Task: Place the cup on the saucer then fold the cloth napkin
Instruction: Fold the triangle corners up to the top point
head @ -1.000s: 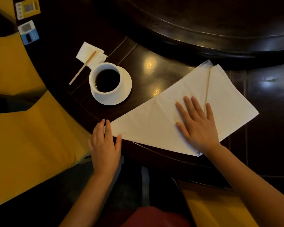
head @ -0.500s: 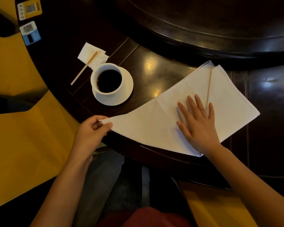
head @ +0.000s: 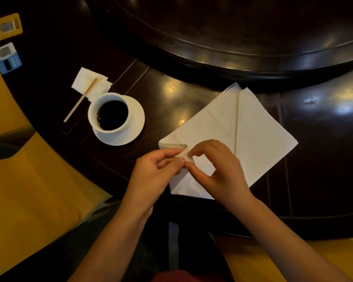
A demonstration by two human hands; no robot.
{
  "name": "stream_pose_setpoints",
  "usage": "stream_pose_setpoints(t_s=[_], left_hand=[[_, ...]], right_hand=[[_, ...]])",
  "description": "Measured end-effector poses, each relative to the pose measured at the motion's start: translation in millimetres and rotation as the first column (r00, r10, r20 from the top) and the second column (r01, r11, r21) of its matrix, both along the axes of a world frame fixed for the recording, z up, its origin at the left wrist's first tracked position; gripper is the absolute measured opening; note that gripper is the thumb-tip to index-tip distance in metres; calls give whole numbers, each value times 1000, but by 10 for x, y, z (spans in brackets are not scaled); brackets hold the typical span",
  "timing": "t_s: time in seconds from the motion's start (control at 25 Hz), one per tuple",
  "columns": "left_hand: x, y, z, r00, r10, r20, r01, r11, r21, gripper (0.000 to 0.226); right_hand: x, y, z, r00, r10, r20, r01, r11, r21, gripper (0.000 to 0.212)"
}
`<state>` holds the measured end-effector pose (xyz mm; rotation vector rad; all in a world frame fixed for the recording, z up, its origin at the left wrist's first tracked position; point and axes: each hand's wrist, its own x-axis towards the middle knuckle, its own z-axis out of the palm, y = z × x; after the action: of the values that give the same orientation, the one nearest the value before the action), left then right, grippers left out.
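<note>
A view from above of a dark, glossy wooden table [head: 167, 94], seen by the person sitting at it. A white cup [head: 110, 113] full of black coffee stands on a white saucer [head: 136, 121] to the left of centre. Just beyond the cup lies a small white paper napkin [head: 86, 82] with a thin wooden stirrer [head: 81, 99] resting across it.

To the right of the saucer, near the table's front edge, a white cloth napkin [head: 253, 135] lies partly folded, with a straight crease running down its middle. Its left corner is lifted and turned in toward the centre. The left hand [head: 153, 176] pinches that raised corner between thumb and fingers. The right hand [head: 218, 169] meets it there, thumb and forefinger curled close and nipping the same corner, the other fingers bent over the cloth.

Two small cards [head: 5, 40] sit at the far left of the table. Yellow seat cushions [head: 29, 190] flank the person.
</note>
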<state>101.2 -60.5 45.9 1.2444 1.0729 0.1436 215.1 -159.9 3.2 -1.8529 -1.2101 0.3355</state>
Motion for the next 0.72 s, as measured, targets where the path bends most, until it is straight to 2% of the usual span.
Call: stream_pose_setpoints(t_s=[0.12, 0.2, 0.24, 0.32, 0.4, 0.48, 0.52, 0.6, 0.72], left_hand=[[175, -31, 4, 995, -36, 93, 45, 994, -100, 19], [332, -30, 9, 987, -44, 157, 63, 991, -116, 20], [404, -22, -8, 985, -69, 159, 78, 996, -51, 20], [522, 27, -136, 982, -184, 37, 169, 951, 260, 24], [607, 92, -313, 925, -336, -176, 375, 742, 555, 38], [694, 121, -495, 823, -467, -325, 541, 466, 700, 54], [747, 118, -573, 767, -511, -388, 593, 334, 733, 60], [849, 90, -727, 665, -542, -514, 676, 144, 723, 66], [893, 18, -942, 566, -523, -637, 751, 8, 660, 68]], right_hand=[[180, -63, 52, 977, -87, -193, 89, 996, 1, 6], [422, -28, 77, 955, -180, -238, 179, 983, -25, 6], [578, 19, 73, 939, -227, -258, 221, 974, -52, 6], [921, 143, 22, 908, -299, -294, 272, 954, -130, 2], [1226, 278, -57, 904, -340, -260, 287, 932, -220, 7], [1445, 376, -166, 918, -348, -191, 289, 916, -277, 10], [1522, 414, -215, 923, -351, -157, 297, 910, -287, 11], [1635, 469, -309, 926, -364, -97, 322, 899, -296, 12], [1712, 500, -426, 923, -382, -33, 357, 887, -293, 14]])
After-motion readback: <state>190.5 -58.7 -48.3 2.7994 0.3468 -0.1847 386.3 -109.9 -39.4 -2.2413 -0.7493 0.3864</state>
